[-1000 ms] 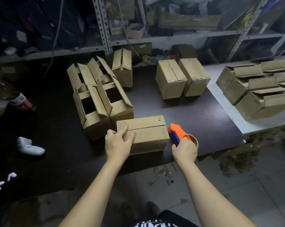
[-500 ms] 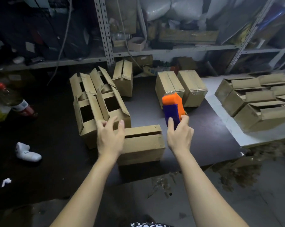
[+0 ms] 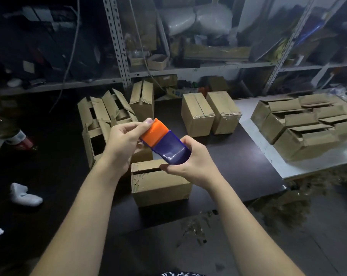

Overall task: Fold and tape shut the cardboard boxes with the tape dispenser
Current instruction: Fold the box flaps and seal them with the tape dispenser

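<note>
A person is holding the tape dispenser up in the air with both hands, over the cardboard box that is sitting near the front edge of the dark table. The left hand is pinching the orange end, thumb on top and fingers curled beneath. The right hand is wrapping round the blue body from below, fingers curled close. Neither hand is touching the box, whose top flaps are lying folded down with a dark gap along the seam. Behind that box and to its left, a huddle of open boxes is standing with flaps sticking up, and behind it to the right two closed boxes are sitting side by side. Further right of the box, a pale table is butting against the dark one and carrying a stack of loose-flapped boxes. Well to the box's left, a red-capped bottle and a white object are showing in the gloom. Far behind the box, grey metal shelving is running along the back, crammed with bags and cartons. In front of the box, the floor is showing dark stains.
</note>
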{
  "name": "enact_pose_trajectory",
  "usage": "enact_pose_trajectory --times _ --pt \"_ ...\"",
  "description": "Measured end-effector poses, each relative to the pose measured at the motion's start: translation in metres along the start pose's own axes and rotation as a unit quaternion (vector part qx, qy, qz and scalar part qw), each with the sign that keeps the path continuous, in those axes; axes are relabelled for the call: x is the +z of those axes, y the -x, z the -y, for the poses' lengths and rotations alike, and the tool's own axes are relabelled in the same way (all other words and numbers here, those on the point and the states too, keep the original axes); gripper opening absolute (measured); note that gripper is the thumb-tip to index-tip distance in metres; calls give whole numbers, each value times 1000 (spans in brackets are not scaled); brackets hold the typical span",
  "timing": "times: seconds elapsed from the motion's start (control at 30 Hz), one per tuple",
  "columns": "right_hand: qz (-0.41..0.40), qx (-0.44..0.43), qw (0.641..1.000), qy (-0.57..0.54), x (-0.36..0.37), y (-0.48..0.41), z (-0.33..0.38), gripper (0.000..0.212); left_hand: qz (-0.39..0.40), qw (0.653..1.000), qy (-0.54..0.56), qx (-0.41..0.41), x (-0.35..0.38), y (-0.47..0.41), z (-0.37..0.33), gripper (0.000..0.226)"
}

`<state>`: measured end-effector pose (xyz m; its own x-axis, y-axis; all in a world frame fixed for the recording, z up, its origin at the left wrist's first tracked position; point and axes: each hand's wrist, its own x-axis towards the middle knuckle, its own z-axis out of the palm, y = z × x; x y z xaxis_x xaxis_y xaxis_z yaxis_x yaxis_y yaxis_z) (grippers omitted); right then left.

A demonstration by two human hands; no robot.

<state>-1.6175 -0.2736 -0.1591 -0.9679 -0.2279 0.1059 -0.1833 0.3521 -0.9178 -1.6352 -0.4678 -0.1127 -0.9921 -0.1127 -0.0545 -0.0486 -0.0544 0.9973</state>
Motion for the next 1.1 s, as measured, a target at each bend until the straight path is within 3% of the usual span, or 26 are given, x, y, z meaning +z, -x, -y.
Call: enact_pose_trajectory --times 0.17,0.3,0.4,0.63,0.83,0.97,1.1 --pt "11 -23 999 24 -4 2 0 50 25 999 4 -48 -10 4 -8 37" --pt "19 -40 998 47 -6 5 -2 49 44 995 -2 -86 -18 4 -4 32" --pt "27 -61 995 75 -4 7 -3 52 2 996 -69 -52 -19 7 5 16" --pt "36 -82 989 114 3 5 -8 58 -119 973 -195 22 -25 12 37 18" --pt "77 -79 985 135 13 -1 -11 57 -148 973 -178 -2 -37 20 52 15" --pt "77 -62 983 156 3 -4 -20 53 -261 953 -155 5 -61 20 56 11" --pt "68 -33 984 163 -13 -5 -30 65 -240 957 -163 3 -70 23 70 17"
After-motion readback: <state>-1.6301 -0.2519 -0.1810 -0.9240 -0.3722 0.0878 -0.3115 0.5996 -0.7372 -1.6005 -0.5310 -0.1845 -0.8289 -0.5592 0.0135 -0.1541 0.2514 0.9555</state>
